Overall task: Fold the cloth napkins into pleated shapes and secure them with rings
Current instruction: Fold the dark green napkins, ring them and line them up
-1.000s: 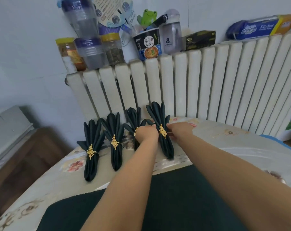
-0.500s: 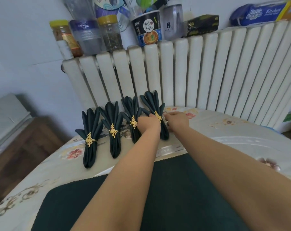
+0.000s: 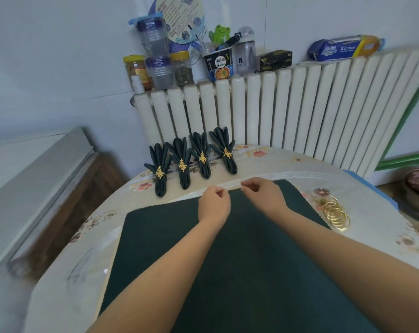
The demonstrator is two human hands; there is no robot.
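both hands over the far edge of one flat dark green cloth (image 3: 239, 255). left hand (image 3: 214, 204) loosely curled, thumb near forefinger, nothing seen in it. right hand (image 3: 263, 194) likewise curled, holding nothing visible; cannot tell if either touches the cloth. beyond them, four pleated napkins (image 3: 204, 156) in a row on the floral table cover (image 3: 287, 164), each cinched with one gold leaf ring (image 3: 203, 157), tips toward the white radiator (image 3: 299, 111). to the right, a pile of loose gold rings (image 3: 335, 212), count unclear.

A white ribbed radiator (image 3: 299, 111) lines the pale wall (image 3: 47, 56) above brown wooden floor (image 3: 78, 193).
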